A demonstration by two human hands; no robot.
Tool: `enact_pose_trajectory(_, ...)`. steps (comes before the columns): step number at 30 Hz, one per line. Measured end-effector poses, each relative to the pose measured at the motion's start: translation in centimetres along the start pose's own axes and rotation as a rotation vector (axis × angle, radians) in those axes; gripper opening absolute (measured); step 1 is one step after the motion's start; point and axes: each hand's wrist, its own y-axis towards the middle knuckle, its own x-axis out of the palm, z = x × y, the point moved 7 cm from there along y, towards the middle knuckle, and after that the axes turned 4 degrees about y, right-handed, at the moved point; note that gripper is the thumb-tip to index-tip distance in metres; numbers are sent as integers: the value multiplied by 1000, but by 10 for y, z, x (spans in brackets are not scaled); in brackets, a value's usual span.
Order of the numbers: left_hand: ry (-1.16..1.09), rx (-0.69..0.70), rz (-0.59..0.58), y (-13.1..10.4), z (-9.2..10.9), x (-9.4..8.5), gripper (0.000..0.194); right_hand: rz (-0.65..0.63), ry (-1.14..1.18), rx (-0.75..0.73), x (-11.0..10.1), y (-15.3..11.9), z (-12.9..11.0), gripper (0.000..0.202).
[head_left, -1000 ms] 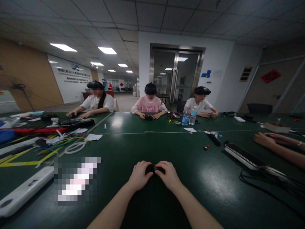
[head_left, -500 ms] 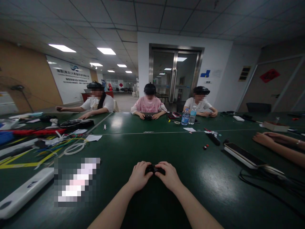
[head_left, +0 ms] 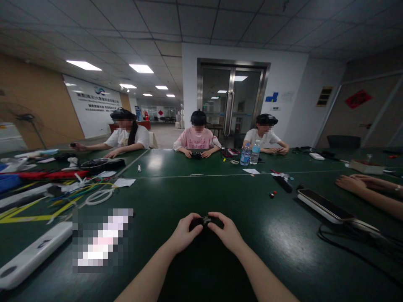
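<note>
A small black object, which looks like a game controller (head_left: 206,222), is held just above or on the dark green table (head_left: 176,191) in front of me. My left hand (head_left: 186,230) wraps round its left end, the thumb on its near side. Round the right end are the fingers of my right hand (head_left: 225,230), its thumb close to the middle. Both hands cover much of the object, so its full outline is hidden.
Cables (head_left: 99,196), a white power strip (head_left: 34,253) and a pixelated bright item (head_left: 105,237) lie left. On the right are a phone (head_left: 325,203) and another person's hands (head_left: 352,183). Across the table sit several people near two bottles (head_left: 245,155).
My fingers have shifted a little on the black object, and more of its middle shows between my hands. The view has moved very slightly.
</note>
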Motion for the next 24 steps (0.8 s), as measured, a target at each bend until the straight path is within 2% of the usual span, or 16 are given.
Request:
enact_pose_trajectory(5, -232, 56, -60, 2, -3, 6, 35, -72, 108, 2, 4, -3, -9, 31)
enact_pose_trajectory(9, -251, 48, -77, 4, -7, 6, 42, -132, 137, -59, 8, -5, -17, 25)
enact_pose_trajectory(14, -225, 38, -107, 2, 0, 5, 37, -160, 84, -83, 11, -5, -15, 21)
enact_pose_trajectory(20, -392, -19, -133, 3, 0, 11, 42, -176, 116, -83, 14, -2, -10, 24)
enact_pose_trajectory(24, -426, -63, -123, 5, -5, 12, 44, -192, 132, -93, 15, -3, -10, 24)
